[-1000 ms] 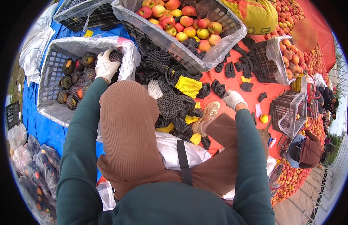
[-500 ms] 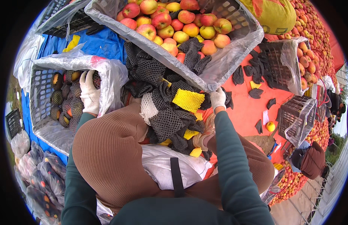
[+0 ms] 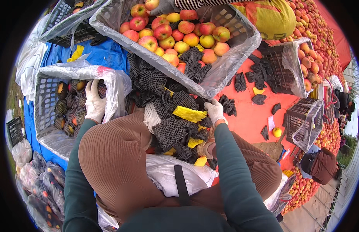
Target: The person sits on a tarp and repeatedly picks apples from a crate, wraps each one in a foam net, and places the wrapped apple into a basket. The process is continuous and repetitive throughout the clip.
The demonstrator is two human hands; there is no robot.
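My left hand (image 3: 95, 101), in a white glove, reaches into a plastic-lined crate (image 3: 52, 71) at the left. Its fingers are stretched out over apples in dark foam nets (image 3: 71, 102), touching one by the crate's right wall. My right hand (image 3: 215, 111), gloved too, is closed beside the near corner of a large lined crate (image 3: 148, 58); its fingertips are hidden among black netting, so what they hold cannot be made out. Between my legs lies a heap of black foam nets (image 3: 168, 133), with a yellow foam net (image 3: 190, 113) and a white foam net (image 3: 151, 117) among them.
Bare red-yellow apples (image 3: 171, 36) fill part of the large crate; another person's grey-gloved hand (image 3: 164, 7) reaches in at its far side. Smaller crates (image 3: 305, 121) stand at the right on red sheeting (image 3: 245, 120). Bagged fruit (image 3: 42, 185) lies at the lower left.
My right hand has shifted left and nearer, toward the netting. My left hand remains in the left crate. Another person's hand and striped sleeve have come in over the large crate.
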